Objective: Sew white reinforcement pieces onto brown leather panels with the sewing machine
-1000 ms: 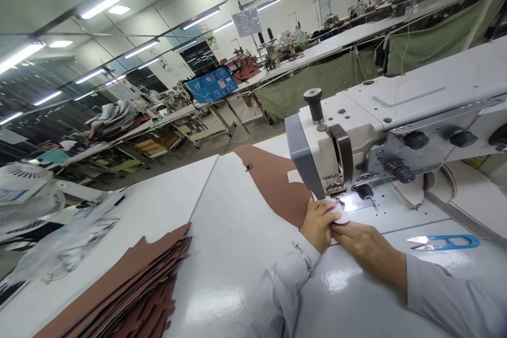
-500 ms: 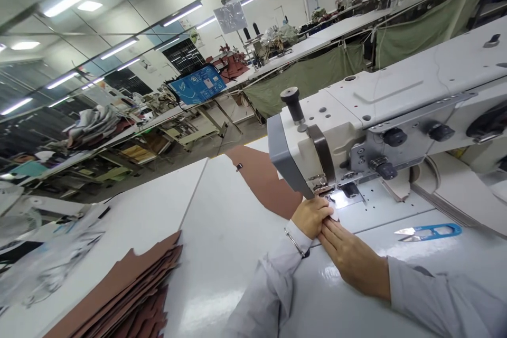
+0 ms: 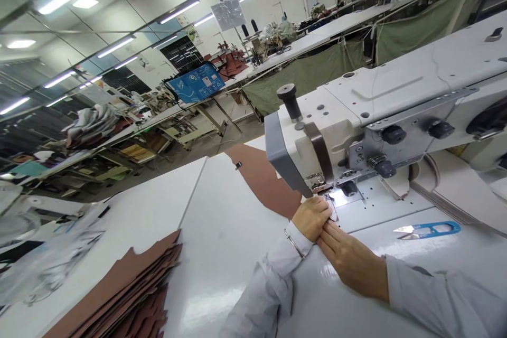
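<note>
At the presser foot of the white sewing machine, my left hand is closed, its fingers pressed together on the near end of a brown leather-like piece. The rest of that piece extends to the far left across the table and carries a small black clip. A pale strip of the work shows beside my fingers, under the lamp. My right hand meets the left from the near side, fingers close together on the same end; its fingertips are partly hidden. The needle is hidden.
Blue-handled thread snips lie right of my hands. A stack of brown cut pieces is at the lower left. Pale curved pieces rest behind the snips, under the machine arm. Clear plastic lies at the far left.
The camera view has shifted slightly. Slightly more of the pale strip shows beside my left fingers. Both hands stay close together at the presser foot.
</note>
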Available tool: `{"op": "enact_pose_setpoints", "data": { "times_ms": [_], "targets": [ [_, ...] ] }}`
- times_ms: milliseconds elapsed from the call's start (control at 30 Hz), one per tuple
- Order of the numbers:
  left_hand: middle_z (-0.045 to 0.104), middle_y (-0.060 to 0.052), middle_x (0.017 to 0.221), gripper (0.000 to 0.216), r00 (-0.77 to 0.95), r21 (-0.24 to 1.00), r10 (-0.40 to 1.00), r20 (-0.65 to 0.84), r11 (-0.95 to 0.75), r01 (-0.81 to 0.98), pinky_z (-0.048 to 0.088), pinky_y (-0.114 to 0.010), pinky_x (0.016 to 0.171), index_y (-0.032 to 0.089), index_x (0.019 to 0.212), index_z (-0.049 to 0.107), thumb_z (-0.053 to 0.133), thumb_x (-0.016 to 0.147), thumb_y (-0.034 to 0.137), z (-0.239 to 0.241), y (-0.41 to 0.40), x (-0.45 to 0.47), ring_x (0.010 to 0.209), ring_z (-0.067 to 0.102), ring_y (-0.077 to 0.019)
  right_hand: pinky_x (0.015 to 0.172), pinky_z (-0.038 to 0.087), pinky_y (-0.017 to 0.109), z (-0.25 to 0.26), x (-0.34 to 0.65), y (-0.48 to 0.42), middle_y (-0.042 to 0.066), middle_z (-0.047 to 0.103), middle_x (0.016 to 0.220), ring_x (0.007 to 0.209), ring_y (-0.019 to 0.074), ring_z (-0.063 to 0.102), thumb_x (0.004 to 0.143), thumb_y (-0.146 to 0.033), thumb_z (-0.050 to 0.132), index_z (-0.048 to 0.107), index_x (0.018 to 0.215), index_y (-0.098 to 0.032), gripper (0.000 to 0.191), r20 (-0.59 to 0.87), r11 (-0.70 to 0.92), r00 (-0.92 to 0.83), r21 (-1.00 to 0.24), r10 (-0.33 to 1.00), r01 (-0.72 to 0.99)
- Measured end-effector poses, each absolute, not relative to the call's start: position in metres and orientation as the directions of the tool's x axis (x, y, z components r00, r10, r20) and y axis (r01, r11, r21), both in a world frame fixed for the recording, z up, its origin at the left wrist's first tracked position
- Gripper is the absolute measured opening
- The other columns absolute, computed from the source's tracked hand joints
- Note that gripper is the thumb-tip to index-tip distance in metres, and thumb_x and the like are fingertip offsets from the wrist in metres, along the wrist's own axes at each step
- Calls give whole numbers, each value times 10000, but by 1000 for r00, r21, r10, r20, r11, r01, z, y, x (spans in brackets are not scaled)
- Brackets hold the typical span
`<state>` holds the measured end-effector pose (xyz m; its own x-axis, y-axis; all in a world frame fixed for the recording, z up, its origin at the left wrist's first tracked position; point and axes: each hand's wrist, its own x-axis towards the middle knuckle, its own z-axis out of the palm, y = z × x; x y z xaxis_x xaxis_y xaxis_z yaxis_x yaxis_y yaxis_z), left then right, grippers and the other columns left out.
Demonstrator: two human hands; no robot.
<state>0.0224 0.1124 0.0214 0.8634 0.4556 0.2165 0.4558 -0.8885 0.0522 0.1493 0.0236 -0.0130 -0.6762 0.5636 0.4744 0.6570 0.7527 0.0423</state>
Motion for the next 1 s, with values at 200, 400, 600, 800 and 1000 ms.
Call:
{"op": "enact_pose_setpoints", "data": {
  "times_ms": [200,400,600,800,1000],
  "targets": [
    [578,-58,774,290,853,11,480,205,-872,489,441,-330,746,149,777,551,309,930,199,20,108,25,816,508,-188,912,396,414,-4,158,21,189,533,1102,1089,279,451,743,-33,347,558,1050,-19,373,560,773,-632,-26,536,633],
    [576,-73,798,233,820,25,515,250,-850,526,449,-339,767,146,842,550,326,906,161,13,102,24,866,521,-197,567,328,321,3,184,24,67,494,754,663,182,426,807,-40,369,550,1047,-99,307,492,508,-427,-36,759,861],
    [586,-101,991,179,761,149,575,300,-817,558,455,-363,820,146,923,550,395,868,217,20,93,19,937,531,-211,549,233,320,3,185,30,54,432,707,646,191,361,738,-21,420,568,865,-138,228,438,500,-447,-7,780,866],
    [590,-103,1031,185,745,168,602,287,-798,579,469,-378,822,135,961,543,412,849,201,25,88,19,962,535,-234,576,220,321,3,186,33,55,442,719,664,192,346,738,-12,408,579,892,-139,263,453,515,-446,-33,772,857],
    [604,-93,1042,136,712,145,644,280,-761,632,474,-353,846,128,918,565,469,827,157,16,101,22,950,551,-221,602,230,314,6,187,50,56,457,729,686,185,351,769,-21,408,595,842,-147,237,475,514,-418,-88,775,853]
  ]
}}
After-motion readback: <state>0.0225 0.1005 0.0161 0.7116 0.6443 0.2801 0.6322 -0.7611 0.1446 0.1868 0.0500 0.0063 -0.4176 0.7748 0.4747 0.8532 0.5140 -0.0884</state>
